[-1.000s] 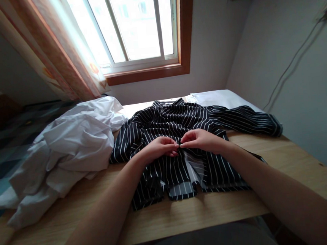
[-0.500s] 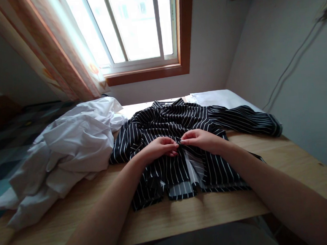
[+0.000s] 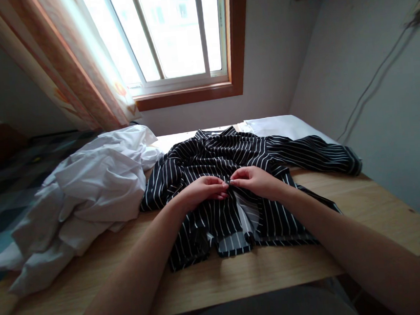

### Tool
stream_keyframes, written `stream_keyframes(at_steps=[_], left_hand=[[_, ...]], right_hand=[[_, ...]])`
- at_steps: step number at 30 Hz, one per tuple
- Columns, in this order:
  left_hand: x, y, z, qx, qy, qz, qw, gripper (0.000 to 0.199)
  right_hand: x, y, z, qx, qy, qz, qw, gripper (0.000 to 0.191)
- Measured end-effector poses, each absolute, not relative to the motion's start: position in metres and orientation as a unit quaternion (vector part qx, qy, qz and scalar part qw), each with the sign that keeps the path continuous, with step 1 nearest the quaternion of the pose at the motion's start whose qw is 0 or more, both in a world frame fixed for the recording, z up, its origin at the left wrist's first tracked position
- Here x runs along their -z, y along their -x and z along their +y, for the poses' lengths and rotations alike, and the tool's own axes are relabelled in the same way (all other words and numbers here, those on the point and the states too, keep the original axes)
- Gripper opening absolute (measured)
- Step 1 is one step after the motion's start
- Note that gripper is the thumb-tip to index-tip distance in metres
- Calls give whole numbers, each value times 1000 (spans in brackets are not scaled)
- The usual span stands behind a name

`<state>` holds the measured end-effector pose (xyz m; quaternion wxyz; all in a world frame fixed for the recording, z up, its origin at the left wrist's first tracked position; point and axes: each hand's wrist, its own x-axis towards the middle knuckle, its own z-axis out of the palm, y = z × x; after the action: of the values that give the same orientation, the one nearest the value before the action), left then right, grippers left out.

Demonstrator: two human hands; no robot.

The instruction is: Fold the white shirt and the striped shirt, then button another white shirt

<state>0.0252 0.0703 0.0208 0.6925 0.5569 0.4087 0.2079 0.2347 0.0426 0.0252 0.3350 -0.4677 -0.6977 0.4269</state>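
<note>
A black shirt with white stripes (image 3: 227, 151) lies spread on the wooden table, collar toward the window and one sleeve stretched out to the right. My left hand (image 3: 207, 189) pinches the front edge of the shirt near its middle. Close against it, my right hand (image 3: 254, 179) pinches the same front opening, thumb and finger together. The fingertips of both hands nearly touch; whatever small part of the shirt sits between them is too small to make out. Below the hands the front parts, showing the grey inner side of the cloth.
Crumpled white cloth (image 3: 98, 182) is heaped on the left of the table (image 3: 279, 274). Flat white material (image 3: 280, 124) lies at the back right. Beyond are a window (image 3: 173, 33), a curtain (image 3: 76, 61) and a cable (image 3: 375, 74) running down the right wall.
My right hand has shifted slightly to the left, closer to my left hand. Both hands keep pinching the shirt front, and the shirt stays in place.
</note>
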Motion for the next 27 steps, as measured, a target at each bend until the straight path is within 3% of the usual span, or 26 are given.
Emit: stream_keyframes(at_steps=[27], left_hand=[[-22, -27, 68, -201, -566, 425, 677, 23]], right_hand=[[-27, -237, 43, -462, 458, -686, 327, 16]])
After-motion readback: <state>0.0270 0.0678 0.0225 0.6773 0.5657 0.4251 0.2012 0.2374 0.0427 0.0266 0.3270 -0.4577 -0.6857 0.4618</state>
